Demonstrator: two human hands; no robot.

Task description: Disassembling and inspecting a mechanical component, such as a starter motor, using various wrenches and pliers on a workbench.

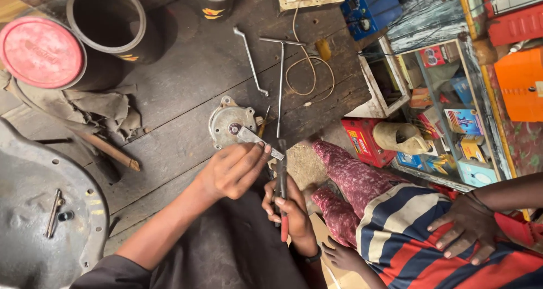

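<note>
I count two working hands. My left hand [233,169] is closed on one flat metal wrench [259,142], gripping its near end; the far end sits on the hub of one round grey metal housing [228,125], which lies on the dark plank counter [186,68] just beyond the knuckles. My right hand [290,210] is wrapped around one pair of red-handled pliers [282,194], held upright just right of the left hand, tip close to the wrench.

Beyond the hands lie two long tools: one T-handle driver [280,79] and one bent metal rod [250,61], side by side and apart. Farther out to the left I count two dark cylinders [116,23], one beside a red lid [41,51]. Near my left forearm sits one large grey cover plate [34,210].

To the right of my right hand, another person in a striped shirt [407,232] sits with one hand [464,227] resting on it.
</note>
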